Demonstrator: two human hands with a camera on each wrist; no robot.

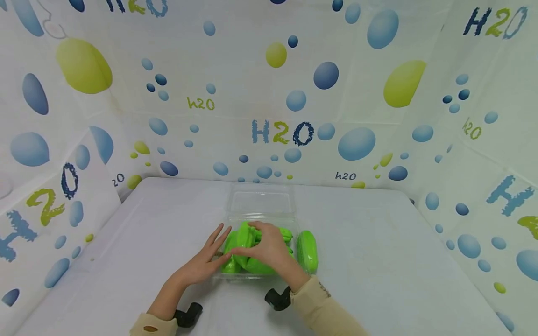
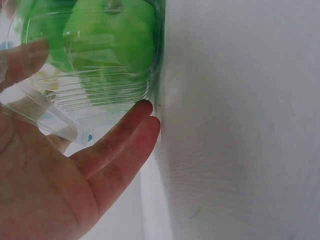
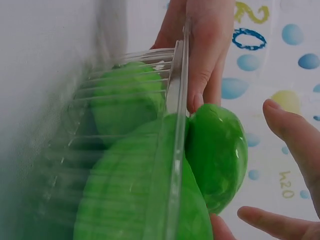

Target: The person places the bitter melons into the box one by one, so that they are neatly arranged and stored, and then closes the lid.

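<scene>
A green toy piece (image 1: 244,238) stands over the clear plastic box (image 1: 260,205) mid-bench, near the front edge, pinched in the right grip (image 1: 269,249). The left grip (image 1: 206,261), fingers straight, presses the box's left wall. Another green piece (image 1: 307,251) lies just right of it.

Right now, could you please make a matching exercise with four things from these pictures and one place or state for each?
Things:
1. clear plastic clamshell box
2. green plastic toy outside the box
3. left hand
4. right hand

States:
A. lies on the table beside the box
B. fingers straight against the box's side
C. lid open
D. grips a green toy over the box

Pairs: 1-C, 2-A, 3-B, 4-D
</scene>
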